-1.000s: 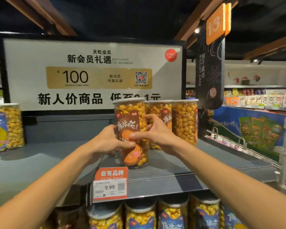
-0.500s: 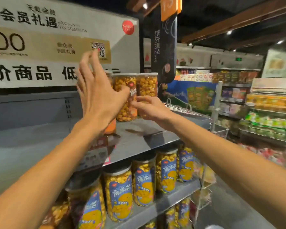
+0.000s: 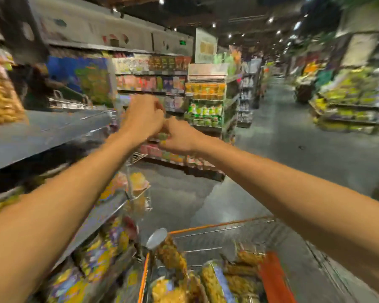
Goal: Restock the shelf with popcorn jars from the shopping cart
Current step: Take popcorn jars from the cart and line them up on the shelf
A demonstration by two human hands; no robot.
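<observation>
The view is blurred by motion. Both my arms reach forward in mid-air, clear of the grey top shelf (image 3: 53, 130). My left hand (image 3: 143, 115) and my right hand (image 3: 177, 136) almost touch each other, fingers loosely curled, and neither holds anything. A popcorn jar (image 3: 0, 92) stands on the top shelf at the far left edge. Below my arms, the shopping cart (image 3: 219, 225) with an orange rim holds several popcorn jars (image 3: 208, 278) lying on their sides; one jar (image 3: 169, 252) with a grey lid leans up at the cart's left corner.
Lower shelves (image 3: 96, 217) on the left carry blue-labelled popcorn jars (image 3: 96, 256). A grey aisle floor (image 3: 293, 149) runs ahead. Snack shelving (image 3: 206, 101) stands beyond my hands, and produce displays (image 3: 354, 106) line the right side.
Both hands let go of the jar on the top shelf and drew back from it. The view swung right and down, bringing the cart and aisle into sight.
</observation>
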